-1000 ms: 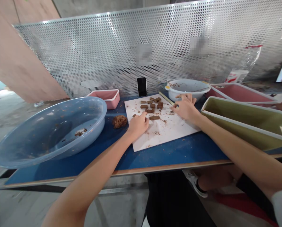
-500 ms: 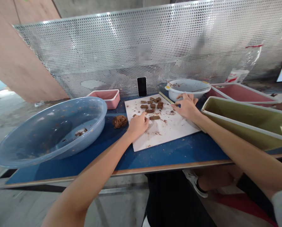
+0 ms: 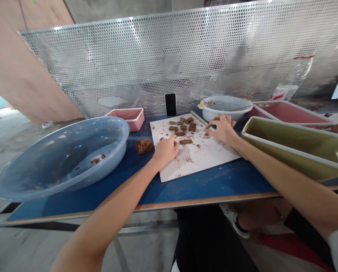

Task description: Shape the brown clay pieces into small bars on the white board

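Note:
A white board [image 3: 198, 160] lies on the blue table [image 3: 214, 181]. Several small brown cut pieces [image 3: 183, 126] are grouped at its far end, and one longer piece [image 3: 185, 142] lies apart nearer me. My left hand [image 3: 165, 150] rests on the board's left part, its fingers curled closed beside that piece; what they pinch is hidden. My right hand [image 3: 223, 129] lies at the board's far right edge, fingers pressed down on a thin pale stick [image 3: 198, 116] that runs along that edge. A brown dough lump [image 3: 144, 145] sits on the table to the left of the board.
A large blue basin [image 3: 64, 155] fills the table's left side, with a small pink tray [image 3: 126, 115] behind it. A phone [image 3: 170, 104] leans on the perforated metal screen [image 3: 129, 60]. A white bowl [image 3: 225, 106], a pink tray [image 3: 284, 111] and an olive tray [image 3: 293, 141] stand to the right.
My right hand has shifted a little along the board's right edge, fingertips now reaching left toward the crumbs. My left hand has stayed put.

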The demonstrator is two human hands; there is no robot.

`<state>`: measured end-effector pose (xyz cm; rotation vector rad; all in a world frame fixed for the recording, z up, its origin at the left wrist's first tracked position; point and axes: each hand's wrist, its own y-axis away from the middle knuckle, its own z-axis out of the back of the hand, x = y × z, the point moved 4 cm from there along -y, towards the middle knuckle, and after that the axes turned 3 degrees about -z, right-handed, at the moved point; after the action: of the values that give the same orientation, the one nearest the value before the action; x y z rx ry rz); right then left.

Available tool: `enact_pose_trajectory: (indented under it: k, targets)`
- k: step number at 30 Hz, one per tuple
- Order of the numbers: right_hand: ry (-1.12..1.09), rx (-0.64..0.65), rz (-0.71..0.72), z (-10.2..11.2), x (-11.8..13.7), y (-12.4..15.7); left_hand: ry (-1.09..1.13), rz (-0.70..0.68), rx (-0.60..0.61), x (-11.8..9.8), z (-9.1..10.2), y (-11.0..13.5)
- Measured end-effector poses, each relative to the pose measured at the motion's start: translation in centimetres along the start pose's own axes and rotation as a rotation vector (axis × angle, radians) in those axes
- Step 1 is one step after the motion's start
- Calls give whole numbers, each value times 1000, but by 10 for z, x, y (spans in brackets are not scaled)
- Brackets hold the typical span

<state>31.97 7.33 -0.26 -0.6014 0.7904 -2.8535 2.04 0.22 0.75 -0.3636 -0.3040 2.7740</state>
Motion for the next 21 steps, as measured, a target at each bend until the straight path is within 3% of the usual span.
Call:
enact_pose_trajectory:
  k: [2, 8, 12, 16, 21]
  targets:
    - [-52, 23, 30, 6, 6, 0, 7, 0, -1, 1, 0, 0]
    - [-282, 126, 393, 21, 32, 8, 49, -36, -18, -2, 0, -1]
    - [-344, 183, 522, 25, 48, 17, 75, -34, -46, -4, 4, -1]
    - [-318, 225, 548, 19, 52, 21, 84, -31, -47, -4, 5, -1]
    - [-145, 250, 446, 2, 42, 21, 23, -30, 2, -1, -1, -3]
